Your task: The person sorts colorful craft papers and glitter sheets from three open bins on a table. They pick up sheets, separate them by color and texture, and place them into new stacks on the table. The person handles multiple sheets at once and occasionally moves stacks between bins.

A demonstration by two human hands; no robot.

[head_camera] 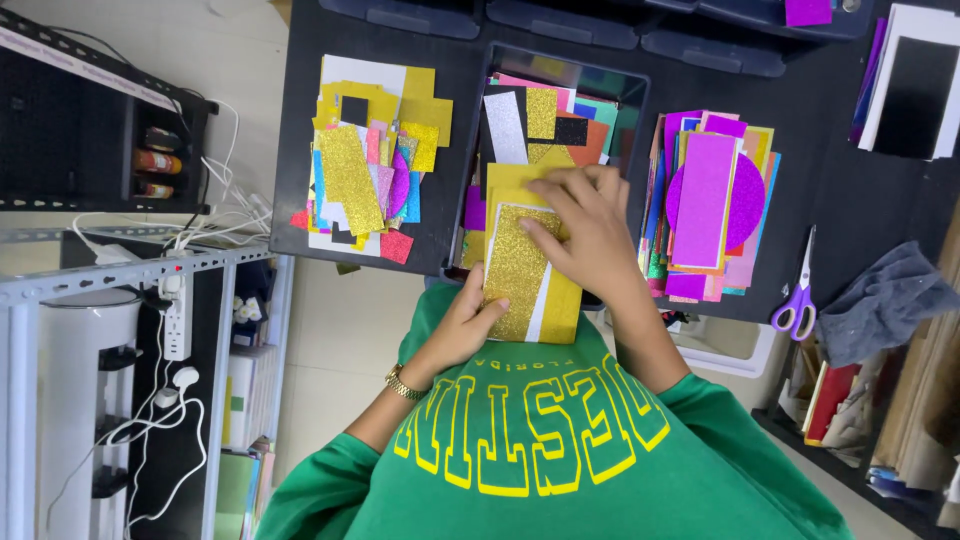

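Note:
My left hand [462, 322] grips the lower left edge of a stack of gold glitter and yellow paper sheets [520, 275] held over the near edge of the black table [820, 110]. Fingers of my right hand [590, 232] rest flat on top of the same stack, pressing it. The stack pokes out of a dark tray [630, 90] full of mixed coloured paper pieces. A gold watch sits on my left wrist. My green shirt fills the bottom of the view.
A pile of gold, pink and blue paper scraps [365, 165] lies left of the tray. A pink and purple paper pile [710, 205] lies right. Purple-handled scissors [800, 295] and a grey cloth [885, 300] sit far right. A metal shelf [120, 275] with cables stands left.

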